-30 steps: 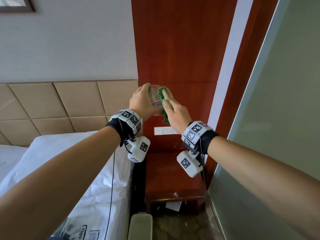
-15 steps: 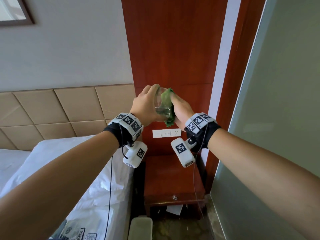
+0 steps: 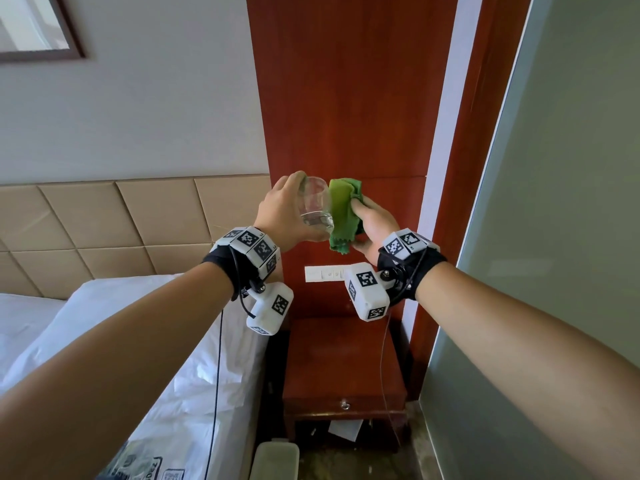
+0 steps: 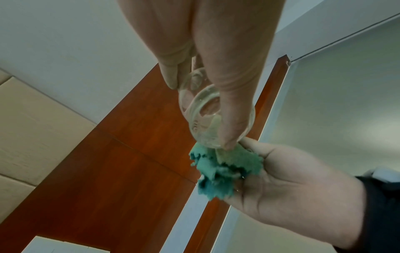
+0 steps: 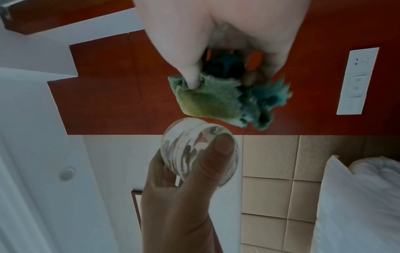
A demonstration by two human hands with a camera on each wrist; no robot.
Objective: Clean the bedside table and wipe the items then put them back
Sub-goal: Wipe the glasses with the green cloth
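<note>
My left hand (image 3: 287,213) grips a clear drinking glass (image 3: 317,207) in the air above the bedside table (image 3: 343,362), thumb under its base. The glass's thick base (image 4: 207,119) faces the left wrist camera, and the same glass (image 5: 194,145) shows with my thumb across it in the right wrist view. My right hand (image 3: 372,221) holds a crumpled green cloth (image 3: 343,213) against the glass's right side. The cloth (image 4: 218,169) bunches in my right palm, and in the right wrist view the cloth (image 5: 216,101) is pinched under my fingers.
The red wooden table top is bare, with a drawer knob (image 3: 344,405) at its front. A white switch panel (image 3: 323,273) is on the wood wall panel behind. The bed (image 3: 104,341) lies at left, a frosted glass wall (image 3: 554,237) at right. A paper scrap (image 3: 344,429) lies under the table.
My right hand has turned palm-up and the cloth has come off the glass's mouth to lie along its right side. The glass now stands more upright in my left hand.
</note>
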